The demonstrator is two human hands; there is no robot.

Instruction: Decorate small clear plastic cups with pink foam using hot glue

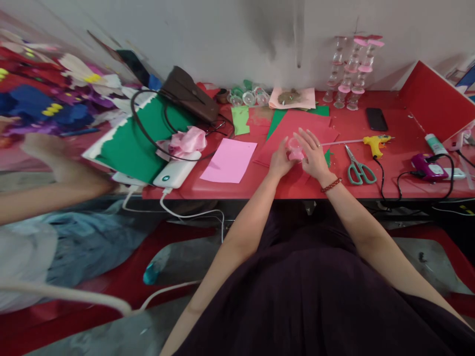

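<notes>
My left hand [281, 158] is closed round the left side of a small clear pink plastic piece [296, 149]. On its other side, my right hand [312, 154] touches the piece with its fingers mostly stretched out. Both hands are over red paper sheets [276, 143] on the red table [208, 190]. A thin pink stick [343, 143] extends from near my right hand toward a yellow glue gun [376, 145]. Grey-green scissors [358, 170] lie to the right, and a pink paper sheet [229, 160] lies to the left.
Clear hourglass-like stacks [351, 74] stand at the back, near a black phone [376, 119]. A brown case [191, 94], white power bank [176, 170] and cables occupy the left. Another person's arm [55, 193] reaches in beside fabric flowers [52, 106]. A red board [438, 106] stands right.
</notes>
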